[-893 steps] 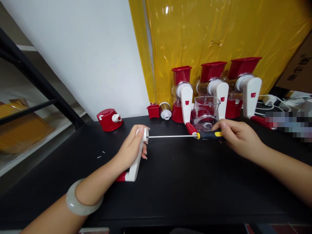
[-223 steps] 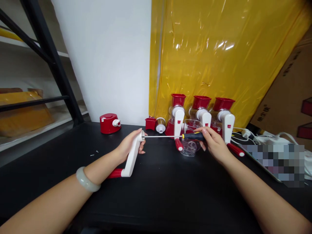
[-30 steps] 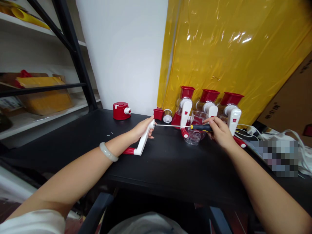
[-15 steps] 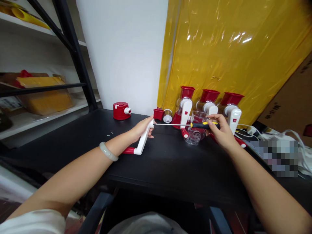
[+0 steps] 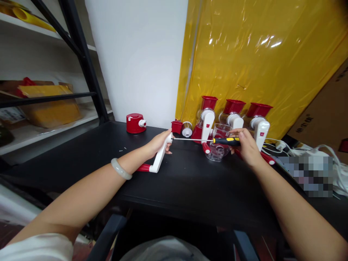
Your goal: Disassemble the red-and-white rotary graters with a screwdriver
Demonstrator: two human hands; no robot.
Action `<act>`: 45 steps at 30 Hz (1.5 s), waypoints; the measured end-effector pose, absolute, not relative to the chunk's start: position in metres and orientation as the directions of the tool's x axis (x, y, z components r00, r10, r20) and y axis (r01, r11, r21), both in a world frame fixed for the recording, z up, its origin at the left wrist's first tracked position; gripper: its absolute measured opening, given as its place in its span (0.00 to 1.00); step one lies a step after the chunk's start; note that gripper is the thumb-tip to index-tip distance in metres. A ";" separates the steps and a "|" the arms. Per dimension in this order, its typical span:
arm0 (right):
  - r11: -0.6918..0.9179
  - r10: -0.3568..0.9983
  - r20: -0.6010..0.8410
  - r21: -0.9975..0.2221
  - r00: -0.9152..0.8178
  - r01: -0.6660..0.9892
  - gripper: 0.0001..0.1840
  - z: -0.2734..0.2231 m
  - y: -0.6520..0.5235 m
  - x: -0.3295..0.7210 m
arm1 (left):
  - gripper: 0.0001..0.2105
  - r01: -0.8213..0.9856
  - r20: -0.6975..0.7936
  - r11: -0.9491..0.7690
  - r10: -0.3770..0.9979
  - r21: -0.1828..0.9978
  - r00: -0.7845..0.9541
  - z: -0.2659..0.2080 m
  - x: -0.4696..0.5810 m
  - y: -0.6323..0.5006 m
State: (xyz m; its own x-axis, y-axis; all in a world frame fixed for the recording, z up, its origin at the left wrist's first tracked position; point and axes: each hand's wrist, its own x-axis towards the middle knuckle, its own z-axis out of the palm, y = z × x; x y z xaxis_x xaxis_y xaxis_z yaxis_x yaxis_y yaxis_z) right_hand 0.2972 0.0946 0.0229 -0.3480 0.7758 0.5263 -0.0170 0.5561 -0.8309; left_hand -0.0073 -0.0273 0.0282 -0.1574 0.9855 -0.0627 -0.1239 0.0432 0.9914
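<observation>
My left hand [image 5: 161, 142] is closed around the upper end of a white crank handle [image 5: 161, 156], whose red grip [image 5: 144, 168] points left at the bottom. My right hand [image 5: 247, 145] has its fingers wrapped on the black and yellow handle of a screwdriver [image 5: 224, 141]. The screwdriver lies level, and its long shaft reaches left to the top end of the crank handle. Whatever its tip meets there is too small to make out. Behind the screwdriver handle stands a clear plastic housing [image 5: 216, 154], partly covered by it.
Red and white rotary graters [image 5: 208, 119] line the back right. A red base [image 5: 136, 123] stands at the back left, with small screws [image 5: 123, 149] nearer on the black table [image 5: 174, 195]. A red hopper [image 5: 176, 127] and a grater drum [image 5: 187, 129] lie mid-back. White cables [image 5: 323, 154] are at right.
My right hand's fingers have shifted on the screwdriver handle, with the thumb and wrist turned. My left hand and the crank handle have stayed in place.
</observation>
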 end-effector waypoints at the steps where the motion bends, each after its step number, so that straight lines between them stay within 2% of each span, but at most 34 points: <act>1: 0.549 0.779 0.518 -0.836 -0.352 -0.016 0.22 0.023 0.094 0.297 | 0.16 -0.120 -0.060 0.042 0.986 0.992 -0.157 0.028 -0.007 -0.027; 5: 0.532 0.796 0.482 -0.845 -0.367 0.043 0.26 0.023 0.094 0.298 | 0.17 -0.106 -0.045 0.029 0.986 0.994 -0.159 0.028 -0.007 -0.028; 11: 0.501 0.843 0.436 -0.850 -0.314 0.165 0.16 0.023 0.095 0.297 | 0.16 -0.124 -0.054 0.035 0.986 0.992 -0.155 0.029 -0.007 -0.028; 21: 0.440 0.838 0.416 -0.898 -0.353 -0.012 0.19 0.023 0.095 0.294 | 0.17 -0.141 -0.039 0.015 0.985 0.990 -0.171 0.030 -0.007 -0.028; 28: 0.450 0.808 0.451 -0.888 -0.380 -0.098 0.18 0.019 0.102 0.297 | 0.17 -0.148 -0.055 0.030 0.985 0.988 -0.166 0.030 -0.007 -0.028; 40: 0.376 0.795 0.431 -0.902 -0.427 -0.212 0.20 0.024 0.097 0.299 | 0.16 -0.154 -0.056 0.028 0.983 0.988 -0.177 0.032 -0.006 -0.029; 45: 0.404 0.793 0.455 -0.890 -0.404 -0.209 0.20 0.025 0.095 0.298 | 0.16 -0.140 -0.052 0.027 0.983 0.990 -0.176 0.031 -0.006 -0.029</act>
State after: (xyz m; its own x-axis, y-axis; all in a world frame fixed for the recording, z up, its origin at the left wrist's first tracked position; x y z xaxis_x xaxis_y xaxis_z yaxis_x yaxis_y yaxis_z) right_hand 0.2979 0.0954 0.0251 -0.4043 0.7933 0.4553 -0.2094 0.4043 -0.8903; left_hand -0.0057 -0.0285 0.0310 -0.1761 0.9830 -0.0517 -0.1397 0.0270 0.9898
